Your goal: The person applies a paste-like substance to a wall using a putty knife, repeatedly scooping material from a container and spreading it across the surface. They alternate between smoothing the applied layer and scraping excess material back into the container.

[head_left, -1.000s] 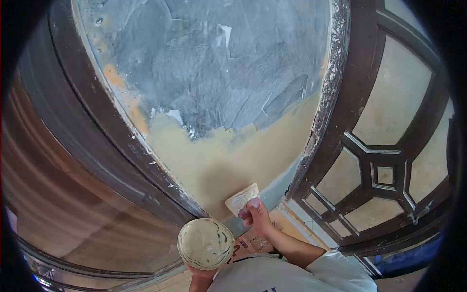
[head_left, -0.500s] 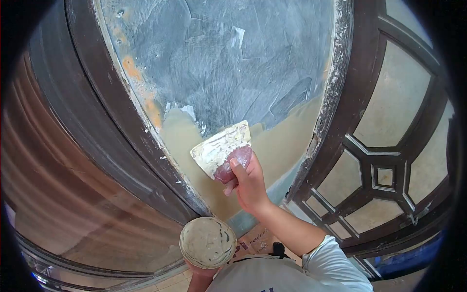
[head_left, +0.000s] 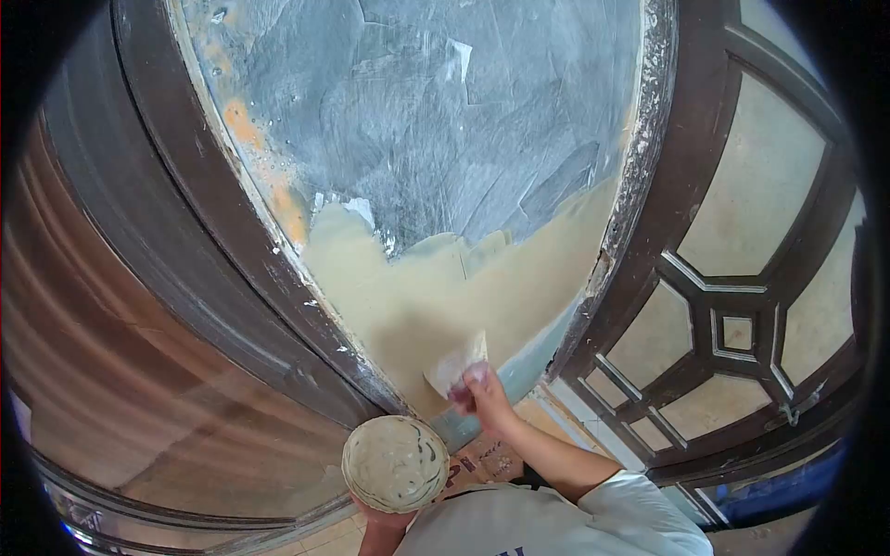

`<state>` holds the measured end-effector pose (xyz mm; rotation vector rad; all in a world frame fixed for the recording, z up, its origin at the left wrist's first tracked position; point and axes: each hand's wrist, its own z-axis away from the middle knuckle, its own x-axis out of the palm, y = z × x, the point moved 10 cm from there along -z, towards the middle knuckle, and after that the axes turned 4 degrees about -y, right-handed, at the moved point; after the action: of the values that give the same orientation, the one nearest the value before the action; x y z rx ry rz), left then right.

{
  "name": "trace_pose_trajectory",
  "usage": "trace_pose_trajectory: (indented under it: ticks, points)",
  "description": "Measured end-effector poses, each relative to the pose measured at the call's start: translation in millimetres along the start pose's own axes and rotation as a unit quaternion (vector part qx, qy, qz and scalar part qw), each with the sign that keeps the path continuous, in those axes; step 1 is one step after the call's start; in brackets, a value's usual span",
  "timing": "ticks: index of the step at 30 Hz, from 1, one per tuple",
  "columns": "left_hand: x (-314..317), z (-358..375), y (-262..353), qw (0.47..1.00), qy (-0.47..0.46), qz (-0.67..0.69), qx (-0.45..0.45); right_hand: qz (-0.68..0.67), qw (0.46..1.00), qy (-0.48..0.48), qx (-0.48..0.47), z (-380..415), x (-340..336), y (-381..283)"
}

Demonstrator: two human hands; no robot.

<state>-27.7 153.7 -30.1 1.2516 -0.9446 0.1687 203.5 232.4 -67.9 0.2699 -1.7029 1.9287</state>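
Observation:
My right hand [head_left: 484,398] is closed around the reddish handle of a wide putty knife [head_left: 454,363]. Its pale blade is low against the wall, over a smooth beige layer of putty [head_left: 408,296]; whether the edge touches cannot be made out. Above that layer the wall [head_left: 399,120] is grey-blue, with scraped marks and orange patches at its left side. From below, my left hand [head_left: 382,517] supports a round bowl [head_left: 347,468] near my body. Beige putty [head_left: 394,459] with a few dark streaks lies in the bowl. Most left fingers are hidden beneath it.
A dark wooden frame [head_left: 209,185] borders the wall on the left, and a chipped, paint-spotted edge [head_left: 640,167] on the right. Further right stands a dark door with light panes [head_left: 756,176]. Brownish draped material [head_left: 111,371] fills the left side. Printed cardboard [head_left: 487,459] lies on the floor.
My right hand has moved the putty knife down the wall, toward me. Beige putty now shows where the blade was. My left hand and the bowl stay almost in place.

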Motion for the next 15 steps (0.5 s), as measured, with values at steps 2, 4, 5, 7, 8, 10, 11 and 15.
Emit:
trace_pose_trajectory:
  ticks: [2,4,5,7,8,10,11,15]
  points:
    - [-12,1,-7,0.992,-0.049,0.109,0.027,0.02,0.999,0.026,0.028,15,-38,46]
    - [6,-5,3,0.993,-0.057,0.103,0.026,0.04,0.997,0.05,0.05,16,-52,51]
    - [14,-8,7,0.993,-0.06,0.098,0.025,0.022,0.999,0.044,-0.001,13,-52,36]
    - [15,-12,6,0.993,-0.07,0.091,0.026,-0.015,0.998,0.032,-0.058,12,-41,-6]
    - [16,-14,5,0.993,-0.08,0.084,0.03,-0.034,0.997,0.024,-0.066,14,-20,-50]
    - [19,-18,4,0.992,-0.102,0.069,0.036,-0.041,0.989,-0.003,-0.144,17,19,-127]
    - [22,-20,5,0.991,-0.114,0.062,0.041,-0.041,0.988,0.0,-0.146,17,29,-146]
    - [37,-18,6,0.987,-0.104,0.12,0.008,-0.05,0.978,-0.051,-0.197,17,64,-198]
